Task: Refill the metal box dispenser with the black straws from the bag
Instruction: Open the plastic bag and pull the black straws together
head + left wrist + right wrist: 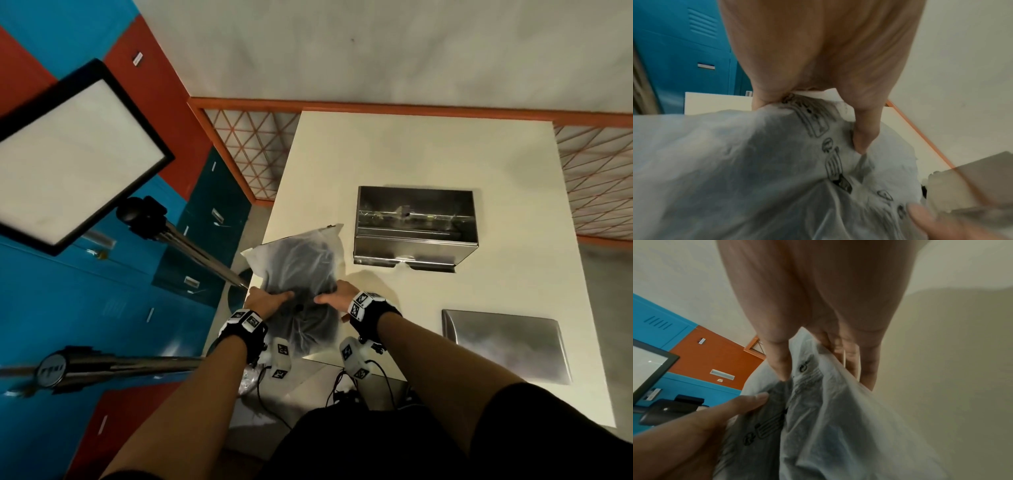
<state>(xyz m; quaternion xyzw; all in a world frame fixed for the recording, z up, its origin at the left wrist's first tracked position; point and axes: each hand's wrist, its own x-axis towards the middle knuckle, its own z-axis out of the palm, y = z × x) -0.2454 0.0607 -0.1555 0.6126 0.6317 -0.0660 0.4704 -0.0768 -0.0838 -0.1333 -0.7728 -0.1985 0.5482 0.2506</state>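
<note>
We find the bag [301, 284] of black straws [301, 263] lying at the counter [428, 157] edge, left of the open metal box dispenser [414, 226], whose lid [503, 342] rests apart nearby. The left hand [265, 303] and right hand [337, 298] each pinch a fold of film with curled fingers [861, 138] — side by side, we judge, to part the bag. No straws are out yet.

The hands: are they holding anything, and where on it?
Both hold the plastic bag of dark straws. The left hand and right hand each pinch the film near its middle, side by side, over the table.
</note>
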